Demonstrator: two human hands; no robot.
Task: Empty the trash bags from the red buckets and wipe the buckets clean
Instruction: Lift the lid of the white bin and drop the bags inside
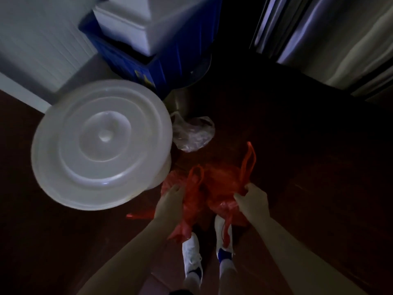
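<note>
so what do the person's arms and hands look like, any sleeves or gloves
The left forearm and right forearm are bare, with no sleeves in frame. No gloves on the left hand or right hand, and no watch or wristband visible. Too dim to tell rings.

lid (102,143): white, round, ringed; on a white tub (163,173), just left of the left hand (168,201)
clear bag (192,133): crumpled on the floor (297,156), ahead of both hands, beside the tub
pot (180,101): metal, beyond the clear bag
blue bin (153,60): far ahead, white box (136,24) on top
shoes (191,256): white with blue, under the hands
curtain (340,39): far ahead, right of the right hand (254,202)
</note>
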